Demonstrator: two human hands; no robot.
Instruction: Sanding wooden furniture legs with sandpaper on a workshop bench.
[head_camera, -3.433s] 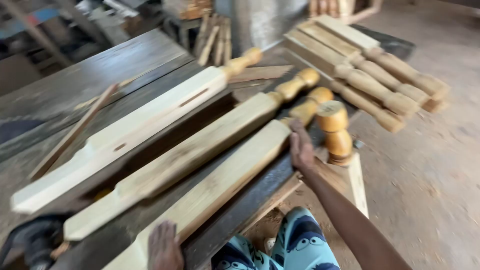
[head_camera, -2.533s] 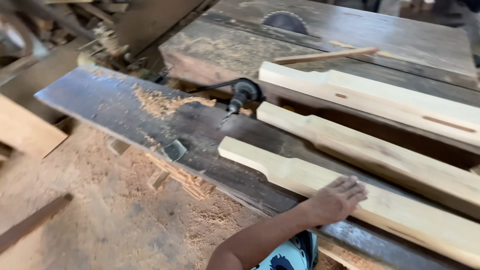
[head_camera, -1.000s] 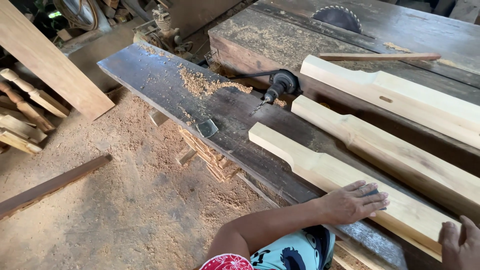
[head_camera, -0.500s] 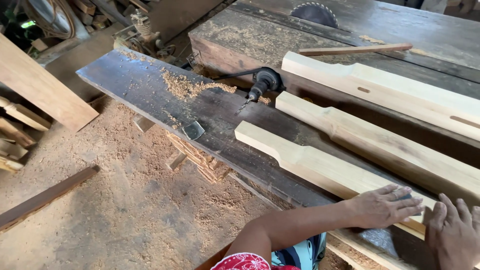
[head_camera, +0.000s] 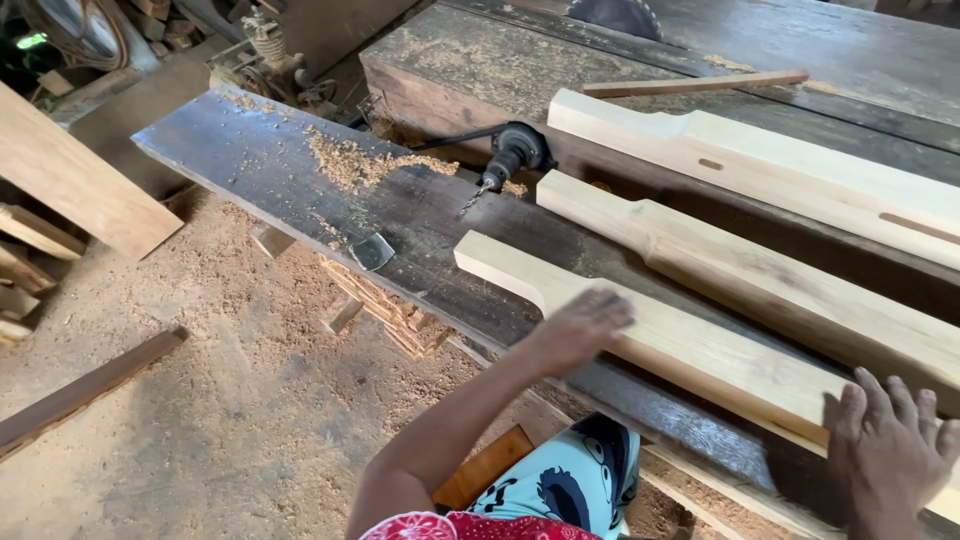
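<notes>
The nearest pale wooden post (head_camera: 690, 350) lies along the dark plank's (head_camera: 300, 190) near edge, its long axis running left to right, with the blurred left hand (head_camera: 580, 325) flat on it, finger spacing unclear, and the right hand (head_camera: 890, 450) spread, pressing its right stretch.

The near pale wooden post (head_camera: 700, 350) is pressed by the left hand (head_camera: 580, 325) and the right hand (head_camera: 885, 450), so its top is partly covered. A narrow dark gap is seen between it and the middle pale wooden post (head_camera: 760, 280). Bare room is found on the long dark plank (head_camera: 230, 150) to the left, broken only by a sawdust heap (head_camera: 360, 165), a small metal blade (head_camera: 372, 250) and a black drill (head_camera: 505, 155).
</notes>
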